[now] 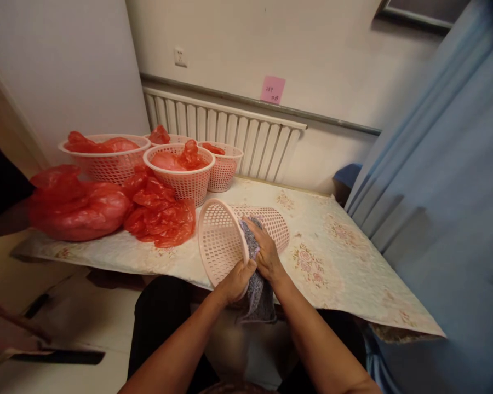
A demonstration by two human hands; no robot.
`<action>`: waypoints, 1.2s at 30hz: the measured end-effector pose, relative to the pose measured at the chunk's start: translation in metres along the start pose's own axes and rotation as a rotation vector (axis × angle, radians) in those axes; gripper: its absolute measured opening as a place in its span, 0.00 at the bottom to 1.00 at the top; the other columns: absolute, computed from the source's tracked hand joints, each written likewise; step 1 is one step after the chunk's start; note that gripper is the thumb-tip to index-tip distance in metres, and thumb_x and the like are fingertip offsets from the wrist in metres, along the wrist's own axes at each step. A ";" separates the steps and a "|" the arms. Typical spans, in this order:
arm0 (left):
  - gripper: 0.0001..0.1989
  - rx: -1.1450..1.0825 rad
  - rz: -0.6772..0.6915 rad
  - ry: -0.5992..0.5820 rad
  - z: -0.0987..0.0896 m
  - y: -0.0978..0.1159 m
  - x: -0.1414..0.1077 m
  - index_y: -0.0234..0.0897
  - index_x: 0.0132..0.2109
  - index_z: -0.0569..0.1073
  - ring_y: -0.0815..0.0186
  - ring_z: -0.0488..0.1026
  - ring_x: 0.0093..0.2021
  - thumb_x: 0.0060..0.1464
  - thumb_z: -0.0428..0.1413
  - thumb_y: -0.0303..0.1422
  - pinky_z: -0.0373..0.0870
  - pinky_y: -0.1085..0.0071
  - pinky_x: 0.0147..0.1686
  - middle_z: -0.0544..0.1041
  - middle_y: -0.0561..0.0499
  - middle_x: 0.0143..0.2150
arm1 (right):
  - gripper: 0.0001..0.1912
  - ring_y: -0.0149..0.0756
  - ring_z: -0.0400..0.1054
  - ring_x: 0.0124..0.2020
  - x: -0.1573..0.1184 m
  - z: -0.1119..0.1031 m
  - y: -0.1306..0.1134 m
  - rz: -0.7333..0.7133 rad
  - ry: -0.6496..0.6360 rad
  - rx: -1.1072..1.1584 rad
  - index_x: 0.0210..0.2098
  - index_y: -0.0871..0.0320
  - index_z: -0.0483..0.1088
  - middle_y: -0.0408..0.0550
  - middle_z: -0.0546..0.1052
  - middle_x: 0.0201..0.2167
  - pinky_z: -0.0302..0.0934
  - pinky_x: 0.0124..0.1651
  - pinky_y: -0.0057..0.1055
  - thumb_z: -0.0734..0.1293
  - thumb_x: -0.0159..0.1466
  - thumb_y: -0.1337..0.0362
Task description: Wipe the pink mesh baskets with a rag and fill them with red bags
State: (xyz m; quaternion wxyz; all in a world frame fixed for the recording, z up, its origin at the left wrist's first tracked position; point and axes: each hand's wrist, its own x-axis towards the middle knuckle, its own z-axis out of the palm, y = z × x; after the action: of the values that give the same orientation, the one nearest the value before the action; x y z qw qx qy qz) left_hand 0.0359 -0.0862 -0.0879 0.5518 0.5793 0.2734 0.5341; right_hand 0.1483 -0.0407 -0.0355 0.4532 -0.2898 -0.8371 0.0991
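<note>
A pale pink plastic basket [219, 235] with round holes lies on its side at the table's front edge, its mouth turned to the left. My left hand [237, 280] is closed on the basket's rim at the near side. My right hand [267, 251] presses a grey cloth [259, 298] with a purplish edge against the basket's outer wall, just behind the rim. The cloth's lower end hangs down past the table edge. Part of the cloth is hidden under my right fingers.
Several pink baskets [178, 174] holding red plastic bags stand at the back left. Bulging red bags [80, 208] lie before them. A floral cloth covers the table [353, 262]. Behind are a white radiator [254, 145] and wall; a blue curtain [439, 197] hangs at right.
</note>
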 end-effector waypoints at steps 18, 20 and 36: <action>0.27 0.115 -0.027 0.028 0.001 0.002 -0.011 0.34 0.55 0.72 0.51 0.62 0.62 0.57 0.52 0.48 0.47 0.57 0.66 0.74 0.43 0.55 | 0.25 0.39 0.55 0.64 0.026 -0.003 0.072 0.204 0.077 -0.118 0.63 0.52 0.57 0.44 0.65 0.62 0.47 0.68 0.44 0.55 0.67 0.61; 0.28 0.130 -0.028 -0.008 0.002 0.005 -0.012 0.35 0.58 0.70 0.52 0.60 0.63 0.58 0.51 0.48 0.46 0.57 0.66 0.74 0.43 0.55 | 0.25 0.39 0.56 0.64 0.023 -0.007 0.088 0.249 0.083 -0.174 0.63 0.53 0.58 0.45 0.65 0.62 0.47 0.68 0.44 0.55 0.67 0.62; 0.30 0.172 -0.072 -0.115 -0.009 0.007 -0.007 0.33 0.57 0.71 0.50 0.64 0.61 0.57 0.50 0.51 0.52 0.54 0.65 0.74 0.41 0.55 | 0.25 0.40 0.57 0.63 0.014 -0.014 0.130 0.407 0.178 -0.508 0.59 0.58 0.60 0.53 0.64 0.62 0.51 0.64 0.43 0.54 0.63 0.71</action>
State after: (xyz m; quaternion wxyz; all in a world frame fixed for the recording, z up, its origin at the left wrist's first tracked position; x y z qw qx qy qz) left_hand 0.0240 -0.0915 -0.0858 0.5336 0.6440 0.3070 0.4541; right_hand 0.2051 0.0721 -0.0735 0.4086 -0.5621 -0.7173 -0.0500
